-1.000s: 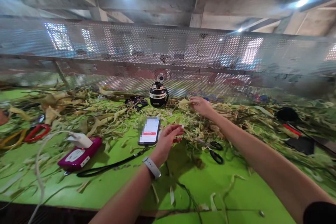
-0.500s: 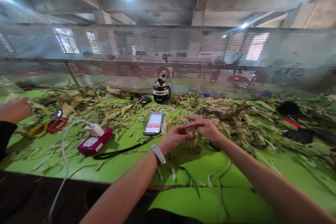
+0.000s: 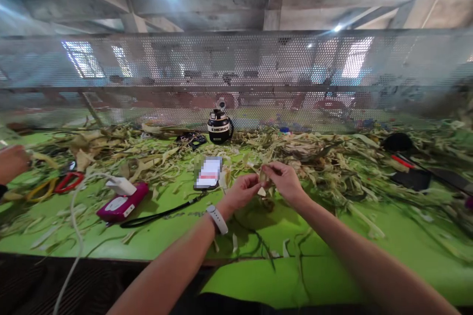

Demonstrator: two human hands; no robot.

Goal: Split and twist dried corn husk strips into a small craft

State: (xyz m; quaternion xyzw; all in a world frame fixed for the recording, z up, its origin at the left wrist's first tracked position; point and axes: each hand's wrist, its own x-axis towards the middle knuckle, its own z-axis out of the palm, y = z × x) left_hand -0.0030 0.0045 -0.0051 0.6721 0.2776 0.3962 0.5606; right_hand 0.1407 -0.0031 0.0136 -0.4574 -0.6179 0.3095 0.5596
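Observation:
My left hand [image 3: 242,192], with a white watch [image 3: 217,219] on its wrist, has its fingertips pressed together on a small piece of dried husk [image 3: 263,182]. Close beside it, my right hand [image 3: 284,181] pinches the same piece from the right and above. Both hands are over the green table [image 3: 258,275], near its front part. A phone [image 3: 209,173] with a lit screen lies just beyond my left hand, its black strap [image 3: 162,215] trailing left. Heaps of dry husk strips [image 3: 310,150] spread behind my right hand.
A black jug [image 3: 219,128] stands at the back before a perforated metal screen [image 3: 236,69]. On the left are a magenta power block [image 3: 123,203], red-handled scissors [image 3: 70,182] and another person's hand [image 3: 14,163]. A black round object [image 3: 398,141] lies right.
My right hand's fingers have drawn in from a stretched pose to a pinch on the husk piece. The view has shifted slightly right, and the other person's hand sits nearer the left edge.

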